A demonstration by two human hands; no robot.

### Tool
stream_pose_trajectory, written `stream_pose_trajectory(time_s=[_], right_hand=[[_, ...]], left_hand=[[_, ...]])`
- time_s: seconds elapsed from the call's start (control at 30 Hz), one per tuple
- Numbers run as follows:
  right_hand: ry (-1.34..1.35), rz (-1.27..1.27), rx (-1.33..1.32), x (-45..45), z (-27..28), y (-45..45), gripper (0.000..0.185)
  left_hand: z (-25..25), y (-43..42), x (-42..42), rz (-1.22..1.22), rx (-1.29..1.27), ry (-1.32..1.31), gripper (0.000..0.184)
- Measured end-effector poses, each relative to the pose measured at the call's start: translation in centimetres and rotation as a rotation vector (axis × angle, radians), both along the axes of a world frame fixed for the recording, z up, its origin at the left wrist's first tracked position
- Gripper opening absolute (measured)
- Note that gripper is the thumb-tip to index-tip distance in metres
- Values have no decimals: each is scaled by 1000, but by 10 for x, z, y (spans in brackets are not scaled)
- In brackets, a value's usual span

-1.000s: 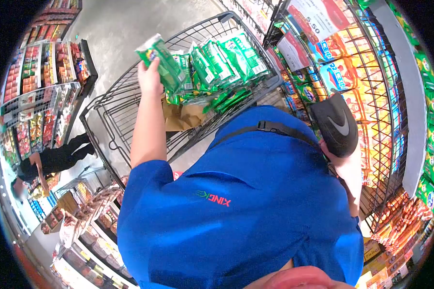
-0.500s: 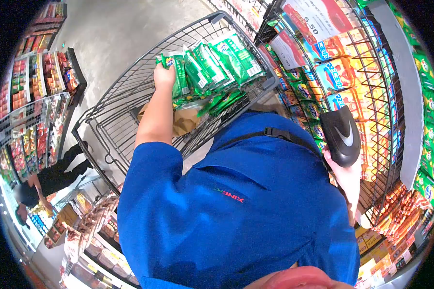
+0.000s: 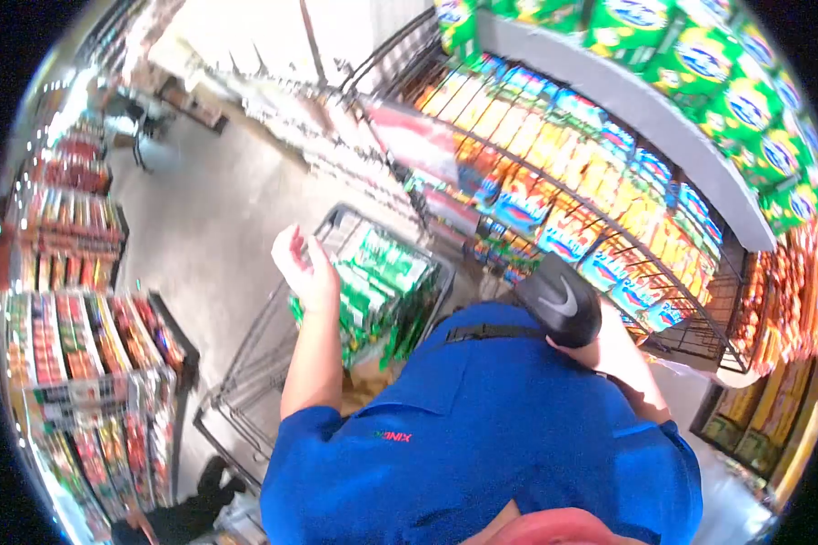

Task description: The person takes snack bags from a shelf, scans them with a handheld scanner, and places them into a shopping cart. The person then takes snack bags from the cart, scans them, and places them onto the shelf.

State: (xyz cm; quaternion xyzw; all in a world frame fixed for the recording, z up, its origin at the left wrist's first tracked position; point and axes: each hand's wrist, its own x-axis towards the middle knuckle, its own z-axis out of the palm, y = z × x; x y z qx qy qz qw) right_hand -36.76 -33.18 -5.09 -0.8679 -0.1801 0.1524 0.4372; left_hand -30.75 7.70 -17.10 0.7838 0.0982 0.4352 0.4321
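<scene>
Because the green plastic packets [image 3: 377,282] lie overlapped in the far part of the grey wire shopping cart [image 3: 449,274], the cart frame appears to confine the load and limit sliding. Stacking along a shared slant probably saves basket space. The load sits just beside and below the left hand [image 3: 302,263]. Brown paper or card [image 3: 362,381] lies nearer the body than the packets; its exact shape is obscured.

The left hand is raised at the cart's side, palm partly upward. Thumb and fingers stand moderately apart, with the fingers loosely bent. Nothing is held between them. Blur hides any light fingertip contact with the nearest packet. The raised position seems to give the fingers clearance from the load.

The right hand [image 3: 587,352] is at the near end of a rounded black object with a grey swoosh mark [image 3: 562,302], in front of the waist. The object masks most of the fingers, so grip width and firmness cannot be told. Its placement close to the torso probably separates it from the cart load.

Beyond the right hand, a black wire rack [image 3: 734,361] carries orange-and-blue snack packets [image 3: 568,232]; the wire front presumably retains them. Farther out, large green packets with blue-and-white emblems [image 3: 704,56] are arranged above a grey ledge [image 3: 645,104]. On the opposite side, outward from the left hand, stocked shelves [image 3: 86,341] stand across the aisle. A person in dark clothing [image 3: 186,520] is nearer the body's end of those shelves, well apart from both hands.
</scene>
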Motion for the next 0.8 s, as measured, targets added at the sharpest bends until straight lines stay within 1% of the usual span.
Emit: stream_pose_trajectory(time_s=[0.03,0.07,0.13,0.17,0.2,0.23,0.27,0.3,0.33,0.4,0.43,0.47,0.5,0.53,0.57,0.6,0.63,0.67,0.7,0.73,0.77,0.8], right_hand=[[-4,-35,49,-3,3,-6,72],[-4,-66,97,-7,5,-12,72],[-19,-107,154,-14,9,-27,72],[-8,-124,200,-19,9,-33,71],[-28,-146,209,-24,12,-40,71],[-16,-185,197,-30,14,-46,70],[-2,-227,183,-36,17,-53,70],[-46,-252,70,-41,26,-58,66],[-58,-280,72,-46,24,-65,66],[-45,-387,244,-61,11,-80,65],[-56,-412,250,-67,8,-85,65],[-31,-464,323,-72,4,-89,63],[-8,-518,399,-78,2,-92,62],[-26,-554,411,-83,1,-96,62],[-75,-570,353,-89,-1,-99,61],[-119,-588,294,-95,-2,-102,61],[-129,-628,306,-100,-3,-103,61],[-121,-676,303,-103,-1,-103,61],[-113,-718,302,-106,1,-103,61],[-119,-744,313,-108,6,-104,61],[9,-802,326,-110,11,-105,62],[141,-851,337,-111,14,-106,63]], left_hand=[[21,-20,13,-137,-50,-128,35],[42,-37,27,-166,-39,-152,35],[86,-71,55,-413,326,-293,29],[111,-92,67,-449,419,-309,23],[136,-110,81,-547,500,-326,22],[148,-127,101,-664,441,-286,21],[160,-144,120,-689,457,-258,19],[168,-157,142,-728,356,-115,22],[174,-171,165,-686,346,-47,29],[162,-185,232,-531,370,-36,43],[168,-193,251,-525,264,160,52],[176,-200,269,-517,162,356,60],[166,-201,297,-418,137,436,73],[158,-205,314,-320,162,439,81],[142,-200,346,-331,189,469,90],[143,-206,346,-296,226,483,95],[142,-209,346,-339,163,484,94],[142,-217,340,-252,157,503,88],[134,-214,348,-211,229,476,83],[137,-218,344,-152,253,442,75],[138,-220,337,-147,243,408,67],[136,-218,340,-158,294,343,60]])
